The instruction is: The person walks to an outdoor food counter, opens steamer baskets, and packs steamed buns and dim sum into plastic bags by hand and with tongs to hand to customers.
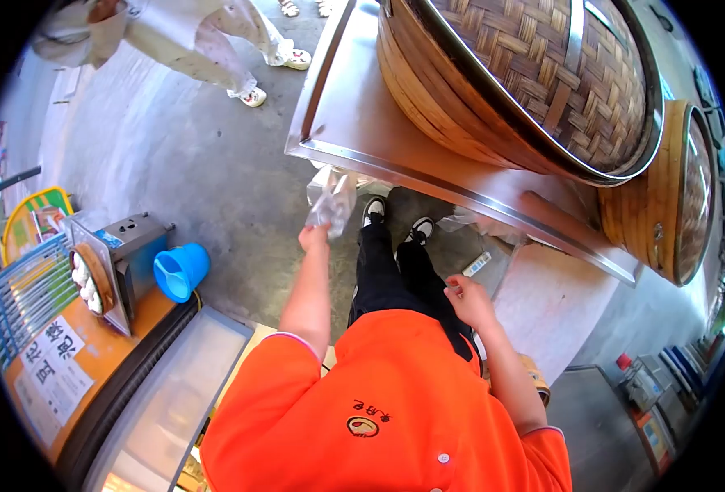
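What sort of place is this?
Probably a steamed-bun shop or kitchen: a large round brown bamboo steamer stands on a shiny metal table, and a small round wooden tray holds white, bun-like pieces.

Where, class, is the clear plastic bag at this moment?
In the head view, slightly left of centre, the clear plastic bag is in the person's left hand, near the left corner of the metal-topped table.

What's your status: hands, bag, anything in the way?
Left hand gripping clear plastic bag. Right hand loosely curled, nothing visible in it. Metal table ahead, large bamboo steamer on it.
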Demonstrator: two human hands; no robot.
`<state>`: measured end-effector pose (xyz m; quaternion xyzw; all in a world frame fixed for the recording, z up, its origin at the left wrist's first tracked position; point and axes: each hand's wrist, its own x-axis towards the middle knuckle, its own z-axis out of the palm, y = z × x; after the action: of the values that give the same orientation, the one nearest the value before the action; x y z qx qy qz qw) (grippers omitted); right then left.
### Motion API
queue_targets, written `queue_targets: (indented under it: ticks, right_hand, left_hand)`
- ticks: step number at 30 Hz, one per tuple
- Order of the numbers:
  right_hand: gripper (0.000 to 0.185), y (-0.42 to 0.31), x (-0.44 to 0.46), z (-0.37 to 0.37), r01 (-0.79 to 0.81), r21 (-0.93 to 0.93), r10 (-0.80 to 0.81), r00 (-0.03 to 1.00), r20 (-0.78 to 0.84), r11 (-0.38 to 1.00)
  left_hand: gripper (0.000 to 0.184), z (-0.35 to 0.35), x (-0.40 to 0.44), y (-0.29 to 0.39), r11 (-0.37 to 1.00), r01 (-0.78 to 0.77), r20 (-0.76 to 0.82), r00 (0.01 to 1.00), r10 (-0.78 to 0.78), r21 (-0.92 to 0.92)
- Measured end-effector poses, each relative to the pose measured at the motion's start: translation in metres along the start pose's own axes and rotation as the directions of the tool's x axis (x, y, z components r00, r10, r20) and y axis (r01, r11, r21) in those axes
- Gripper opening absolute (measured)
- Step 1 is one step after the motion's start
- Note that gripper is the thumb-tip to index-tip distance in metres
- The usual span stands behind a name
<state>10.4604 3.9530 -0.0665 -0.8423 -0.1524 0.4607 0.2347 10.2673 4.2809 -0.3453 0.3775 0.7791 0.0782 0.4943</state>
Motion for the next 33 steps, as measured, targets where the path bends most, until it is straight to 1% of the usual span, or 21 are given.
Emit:
queue_targets:
  ticks: [1,3,4,6,8,9,10,11,12,14,15,17,20,22,24,26,27,28,30,31,33]
  right_hand:
    - [0.026,-0.016,0.003,-0.002,0.024,-0.018,-0.023,0.999,0.033,1.000]
    - [0.031,-0.047,0.007,-0.004,0.119,-0.001,-0.119,0.991,0.054,0.993]
    - [0.036,-0.061,0.009,-0.002,0.202,0.014,-0.203,0.977,0.067,0.979]
    - [0.051,-0.075,0.018,0.013,0.490,-0.110,-0.499,0.862,-0.087,0.865]
    - [0.064,-0.110,0.012,0.012,0.423,0.035,-0.421,0.905,-0.069,0.905]
    - [0.059,-0.124,0.011,0.001,0.258,0.142,-0.277,0.952,0.132,0.956]
    - [0.059,-0.125,0.007,-0.005,0.268,0.139,-0.283,0.953,0.106,0.953]
    - [0.057,-0.128,0.004,-0.011,0.113,0.313,-0.196,0.949,0.248,0.943]
    - [0.056,-0.131,0.001,-0.019,-0.058,0.454,-0.141,0.909,0.392,0.889]
    - [0.053,-0.133,-0.013,-0.030,-0.012,0.526,-0.179,0.933,0.311,0.851]
    - [0.049,-0.133,-0.020,-0.035,0.036,0.594,-0.231,0.938,0.257,0.804]
    - [0.041,-0.130,-0.031,-0.042,0.129,0.715,-0.320,0.937,0.140,0.688]
    - [0.043,-0.129,-0.034,-0.061,0.060,0.674,-0.253,0.948,0.191,0.736]
    - [0.040,-0.127,-0.039,-0.069,0.137,0.680,-0.293,0.949,0.119,0.721]
    - [0.034,-0.128,-0.044,-0.083,0.260,0.612,-0.362,0.931,0.046,0.747]
    - [0.029,-0.125,-0.051,-0.099,0.253,0.539,-0.307,0.952,0.010,0.803]
    - [0.027,-0.122,-0.054,-0.105,0.282,0.505,-0.279,0.957,-0.084,0.816]
    - [0.026,-0.120,-0.056,-0.111,0.305,0.472,-0.250,0.952,-0.176,0.827]
    - [0.027,-0.118,-0.066,-0.131,0.313,0.486,-0.235,0.948,-0.215,0.816]
    - [0.027,-0.108,-0.065,-0.131,0.319,0.574,-0.248,0.948,-0.200,0.754]
    - [0.026,-0.099,-0.071,-0.141,0.342,0.628,-0.274,0.939,-0.207,0.699]
  left_hand:
    - [0.022,-0.020,-0.022,-0.001,0.962,-0.077,-0.033,0.996,0.089,0.261]
    - [0.026,-0.058,-0.072,0.010,0.874,-0.288,0.329,0.931,0.160,0.392]
    - [0.024,-0.077,-0.133,0.049,0.914,-0.308,0.542,0.831,0.124,0.263]
    - [0.019,-0.101,-0.184,0.060,0.905,-0.416,0.781,0.593,0.195,0.089]
    - [0.016,-0.121,-0.242,0.099,0.835,-0.540,0.831,0.508,0.225,0.104]
    - [0.016,-0.123,-0.260,0.109,0.827,-0.554,0.840,0.489,0.233,0.093]
    - [0.017,-0.122,-0.274,0.119,0.885,-0.465,0.790,0.542,0.285,-0.001]
    - [0.022,-0.121,-0.284,0.129,0.921,-0.374,0.735,0.595,0.325,-0.105]
    - [0.022,-0.120,-0.290,0.142,0.910,-0.397,0.746,0.569,0.348,-0.122]
    - [0.036,-0.117,-0.299,0.163,0.912,-0.398,0.728,0.598,0.336,-0.095]
    - [0.044,-0.116,-0.307,0.175,0.852,-0.522,0.734,0.562,0.381,-0.043]
    - [0.044,-0.107,-0.314,0.185,0.801,-0.598,0.776,0.488,0.399,-0.035]
    - [0.046,-0.097,-0.345,0.205,0.686,-0.725,0.812,0.370,0.451,-0.051]
    - [0.049,-0.090,-0.364,0.216,0.611,-0.787,0.811,0.299,0.503,-0.089]
    - [0.050,-0.084,-0.380,0.229,0.232,-0.968,0.784,0.069,0.616,-0.096]
    - [0.038,-0.080,-0.402,0.237,0.176,-0.984,0.828,0.086,0.555,-0.016]
    - [0.033,-0.074,-0.416,0.238,-0.077,-0.996,0.619,-0.090,0.780,-0.049]
    - [0.032,-0.070,-0.429,0.238,-0.324,-0.946,0.359,-0.304,0.882,-0.004]
    - [0.034,-0.071,-0.456,0.236,-0.312,-0.948,0.400,-0.266,0.877,0.054]
    - [0.035,-0.072,-0.470,0.234,-0.255,-0.966,0.535,-0.234,0.812,-0.036]
    - [0.031,-0.063,-0.490,0.229,-0.009,-0.984,0.749,-0.140,0.648,-0.176]
